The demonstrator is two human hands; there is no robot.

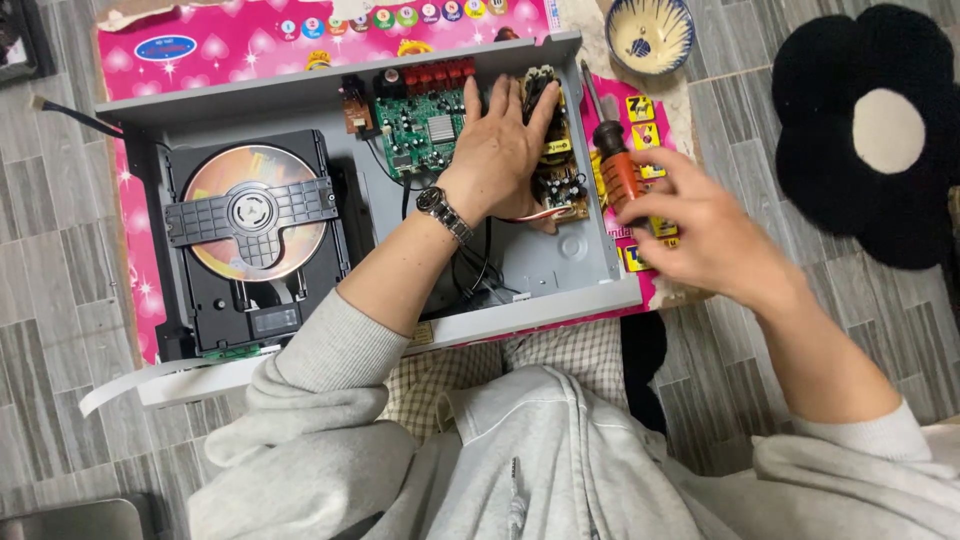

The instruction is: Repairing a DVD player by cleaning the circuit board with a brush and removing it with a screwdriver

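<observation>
Opened disc player, cover already off; left hand lies flat, fingers spread, on its circuit boards, right hand grips an orange-handled screwdriver, boards not yet removed

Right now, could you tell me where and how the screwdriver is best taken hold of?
Grip the screwdriver by its thick orange handle, coming from the right, where the right hand already is. The thin metal shaft points away toward the bowl, leaving the handle end nearest.
</observation>
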